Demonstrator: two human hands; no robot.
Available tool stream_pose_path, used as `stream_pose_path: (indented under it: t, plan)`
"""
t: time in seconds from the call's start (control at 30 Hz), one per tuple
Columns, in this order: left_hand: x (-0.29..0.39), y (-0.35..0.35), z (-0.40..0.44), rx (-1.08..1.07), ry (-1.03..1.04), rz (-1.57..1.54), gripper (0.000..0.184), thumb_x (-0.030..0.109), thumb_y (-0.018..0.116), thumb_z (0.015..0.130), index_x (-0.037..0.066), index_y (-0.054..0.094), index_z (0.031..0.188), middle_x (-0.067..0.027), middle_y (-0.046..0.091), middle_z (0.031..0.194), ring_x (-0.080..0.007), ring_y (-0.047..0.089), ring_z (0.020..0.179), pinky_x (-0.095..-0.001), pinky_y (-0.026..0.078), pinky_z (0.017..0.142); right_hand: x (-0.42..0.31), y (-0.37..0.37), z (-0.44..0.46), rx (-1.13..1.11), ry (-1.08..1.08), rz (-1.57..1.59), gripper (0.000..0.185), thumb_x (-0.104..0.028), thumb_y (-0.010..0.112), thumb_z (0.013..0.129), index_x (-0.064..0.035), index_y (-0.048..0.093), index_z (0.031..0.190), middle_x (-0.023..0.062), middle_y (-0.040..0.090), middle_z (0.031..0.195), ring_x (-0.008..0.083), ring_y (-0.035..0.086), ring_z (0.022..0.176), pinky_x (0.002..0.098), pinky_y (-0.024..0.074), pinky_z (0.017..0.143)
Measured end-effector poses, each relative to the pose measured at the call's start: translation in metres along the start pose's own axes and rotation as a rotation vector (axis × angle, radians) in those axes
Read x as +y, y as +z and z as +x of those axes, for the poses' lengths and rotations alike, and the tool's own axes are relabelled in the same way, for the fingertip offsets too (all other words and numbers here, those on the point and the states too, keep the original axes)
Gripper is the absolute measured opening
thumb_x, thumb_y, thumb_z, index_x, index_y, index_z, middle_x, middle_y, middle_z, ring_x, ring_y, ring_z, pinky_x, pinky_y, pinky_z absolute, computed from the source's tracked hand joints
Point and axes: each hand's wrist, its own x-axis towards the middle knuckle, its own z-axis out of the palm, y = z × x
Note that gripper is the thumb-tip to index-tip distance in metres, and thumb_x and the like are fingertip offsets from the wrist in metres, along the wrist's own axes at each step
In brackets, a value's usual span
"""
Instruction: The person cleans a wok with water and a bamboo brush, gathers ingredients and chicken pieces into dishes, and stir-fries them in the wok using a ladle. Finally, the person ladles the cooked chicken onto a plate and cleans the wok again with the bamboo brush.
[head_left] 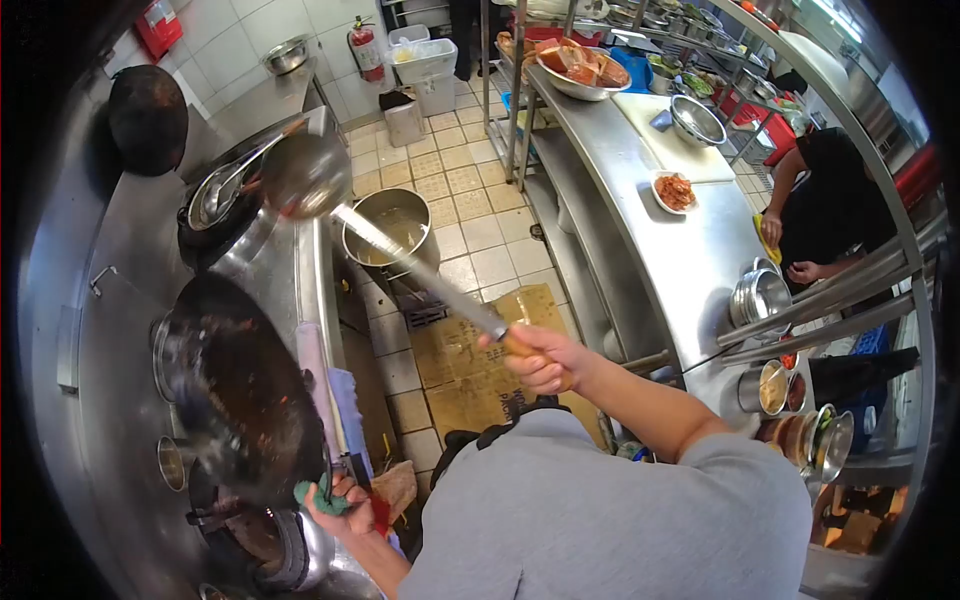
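Observation:
My right hand point(545, 362) is wrapped round the wooden handle of a long wok ladle point(305, 176). Its round metal bowl is raised over the stove side and slightly smeared by motion. My left hand point(345, 508) grips a folded green cloth point(318, 497) at the handle of a large black wok point(240, 390). The wok is tilted over the stove, with dark residue and reddish bits on its inner surface. Beneath its near edge sits another dark pan point(255, 530), partly hidden.
A steel pot point(390, 230) of cloudy liquid stands by the stove; flattened cardboard point(480, 350) covers floor tiles. On the right-hand steel counter point(690, 270) are a plate of reddish food point(675, 193) and stacked metal bowls point(760, 298). Another person point(840, 200) works beyond it with a yellow cloth.

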Motion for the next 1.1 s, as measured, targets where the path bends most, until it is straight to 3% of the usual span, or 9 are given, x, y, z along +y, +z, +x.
stream_pose_path:
  t: [0.23, 0.43, 0.5, 0.6, 0.7, 0.77, 0.83, 0.9, 1.1]
  plan:
    - [0.057, -0.064, -0.051, 0.303, 0.297, -0.062, 0.031, 0.031, 0.057, 0.081, 0.001, 0.052, 0.078, -0.0046, 0.050, 0.064, -0.0154, 0.051, 0.055, -0.0273, 0.038, 0.043, 0.018, 0.033, 0.125, -0.106, 0.360, -0.205, 0.040, -0.034, 0.037, 0.099, -0.0074, 0.040, 0.128, -0.0030, 0.036, 0.057, 0.0009, 0.031, 0.037, 0.0166, 0.0268, 0.030]
    - [0.053, -0.110, -0.057, 0.519, 0.507, -0.238, 0.027, 0.031, 0.062, 0.077, 0.006, 0.054, 0.082, -0.0060, 0.052, 0.063, -0.0168, 0.050, 0.050, -0.0278, 0.038, 0.043, 0.024, 0.111, 0.263, -0.219, 0.379, -0.628, 0.055, -0.033, 0.054, 0.091, -0.0044, 0.035, 0.134, -0.0007, 0.038, 0.057, 0.0042, 0.033, 0.037, 0.0192, 0.0283, 0.032]
    - [0.058, -0.101, -0.056, 0.553, 0.585, -0.334, 0.027, 0.031, 0.062, 0.076, 0.007, 0.054, 0.082, -0.0058, 0.053, 0.064, -0.0168, 0.050, 0.050, -0.0278, 0.039, 0.043, 0.064, 0.123, 0.304, -0.161, 0.511, -0.207, 0.055, -0.032, 0.054, 0.091, -0.0139, 0.031, 0.139, -0.0009, 0.039, 0.063, 0.0046, 0.030, 0.039, 0.0202, 0.0298, 0.033]
    - [0.077, -0.109, -0.036, 0.564, 0.611, -0.416, 0.026, 0.032, 0.063, 0.076, 0.008, 0.054, 0.081, -0.0056, 0.053, 0.065, -0.0170, 0.052, 0.051, -0.0278, 0.041, 0.043, 0.091, 0.109, 0.356, -0.294, 0.853, -0.299, 0.042, -0.032, 0.050, 0.093, -0.0144, 0.040, 0.130, -0.0042, 0.033, 0.058, 0.0038, 0.027, 0.038, 0.0193, 0.0267, 0.032]
    - [0.099, -0.130, -0.019, 0.583, 0.664, -0.464, 0.026, 0.030, 0.065, 0.075, 0.011, 0.050, 0.085, -0.0056, 0.054, 0.068, -0.0178, 0.055, 0.054, -0.0276, 0.041, 0.041, 0.107, 0.116, 0.428, -0.126, 0.580, -1.113, 0.025, -0.028, 0.051, 0.093, -0.0127, 0.049, 0.113, -0.0037, 0.040, 0.059, 0.0046, 0.032, 0.039, 0.0214, 0.0284, 0.034]
    - [0.115, -0.135, -0.009, 0.667, 0.717, -0.429, 0.032, 0.036, 0.068, 0.075, 0.012, 0.050, 0.084, -0.0059, 0.054, 0.067, -0.0176, 0.054, 0.053, -0.0270, 0.042, 0.042, 0.118, 0.079, 0.508, -0.362, 0.287, -1.589, 0.025, -0.024, 0.052, 0.092, -0.0128, 0.050, 0.113, 0.0040, 0.053, 0.064, 0.0161, 0.048, 0.042, 0.0294, 0.0395, 0.041]
    - [0.117, -0.158, -0.010, 0.563, 0.685, -0.388, 0.043, 0.051, 0.066, 0.076, 0.011, 0.053, 0.084, -0.0069, 0.055, 0.070, -0.0172, 0.053, 0.054, -0.0264, 0.042, 0.044, 0.137, 0.052, 0.583, -0.737, -0.744, -1.975, 0.029, -0.025, 0.054, 0.088, -0.0141, 0.052, 0.115, 0.0132, 0.062, 0.074, 0.0323, 0.061, 0.060, 0.0408, 0.0474, 0.055]
    - [0.109, -0.156, -0.018, 0.426, 0.749, -0.450, 0.056, 0.063, 0.060, 0.075, 0.008, 0.055, 0.085, -0.0082, 0.056, 0.071, -0.0166, 0.053, 0.054, -0.0255, 0.042, 0.045, 0.146, 0.081, 0.629, -0.549, -0.360, -2.350, 0.037, -0.026, 0.056, 0.085, -0.0169, 0.050, 0.120, 0.0185, 0.063, 0.086, 0.0412, 0.061, 0.077, 0.0493, 0.0477, 0.066]
    - [-0.018, -0.152, -0.036, 0.494, 0.774, -0.321, 0.055, 0.051, 0.066, 0.077, 0.004, 0.057, 0.103, -0.0071, 0.058, 0.078, -0.0160, 0.058, 0.064, -0.0258, 0.047, 0.052, 0.194, 0.101, 0.769, -1.024, -0.768, -2.697, 0.035, -0.018, 0.048, 0.087, -0.0174, 0.050, 0.122, 0.0169, 0.063, 0.077, 0.0377, 0.062, 0.077, 0.0479, 0.0484, 0.065]
